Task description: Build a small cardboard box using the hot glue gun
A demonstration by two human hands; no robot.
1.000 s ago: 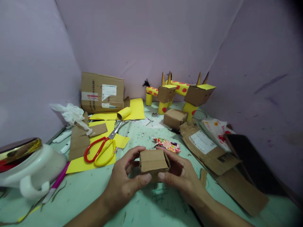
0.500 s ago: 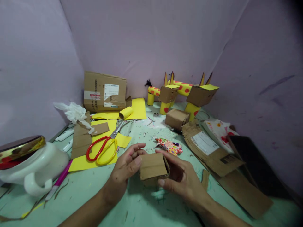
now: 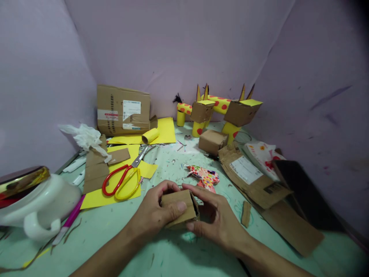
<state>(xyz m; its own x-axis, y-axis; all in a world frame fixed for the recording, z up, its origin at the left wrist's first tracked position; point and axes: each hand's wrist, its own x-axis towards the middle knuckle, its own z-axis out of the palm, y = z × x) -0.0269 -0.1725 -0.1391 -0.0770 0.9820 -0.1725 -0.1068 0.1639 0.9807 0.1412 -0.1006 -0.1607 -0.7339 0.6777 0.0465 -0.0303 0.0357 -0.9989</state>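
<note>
A small brown cardboard box is held low over the front middle of the table. My left hand wraps its left side, with the thumb pressed on the top face. My right hand grips the right end, fingertips at the far edge and thumb at the near one. A dark gap shows along that right end, and the underside is hidden. Just beyond the hands lies a flower-patterned piece. A short cardboard strip rests right of my right hand.
Red-and-yellow-handled scissors lie on yellow paper at left, near a white pot. Spotted cardboard-headed animals stand at the back beside another small box. A large carton leans at back left; flattened cardboard lies right.
My left hand has closed further round the box, its thumb now on the top face. The box has tilted and shifted slightly left. My view has moved a little.
</note>
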